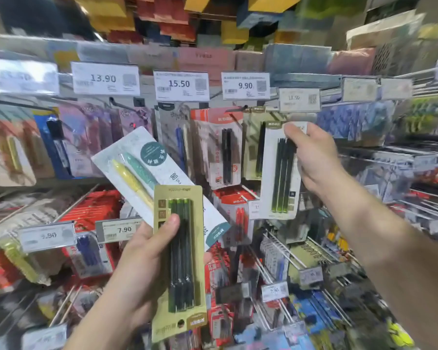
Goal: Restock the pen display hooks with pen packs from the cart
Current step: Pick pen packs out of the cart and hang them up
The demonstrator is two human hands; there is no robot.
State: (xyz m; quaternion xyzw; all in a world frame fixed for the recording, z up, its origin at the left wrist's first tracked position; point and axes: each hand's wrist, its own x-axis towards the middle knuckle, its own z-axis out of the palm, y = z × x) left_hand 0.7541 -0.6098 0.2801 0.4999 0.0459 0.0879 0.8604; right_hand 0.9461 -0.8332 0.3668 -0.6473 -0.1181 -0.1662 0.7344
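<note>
Lower centre of the frame: your left hand (147,258) grips two spare packs, fingers curled round them — a gold-card pack (180,261) of dark pens in front, upside down, and a white pack (147,170) with a yellow and a teal pen fanned behind it, up-left. Right of centre: your right hand (311,157) pinches the top of a white-card pack (280,173) of three dark pens, held up just under the 9.90 tag (245,85). Looks like the hanging step. Next you need to line the pack's hang hole up with the hook (240,108) and slide it back; the hole is hidden by your fingers. Neighbouring hooks already carry packs. The cart isn't in view.
</note>
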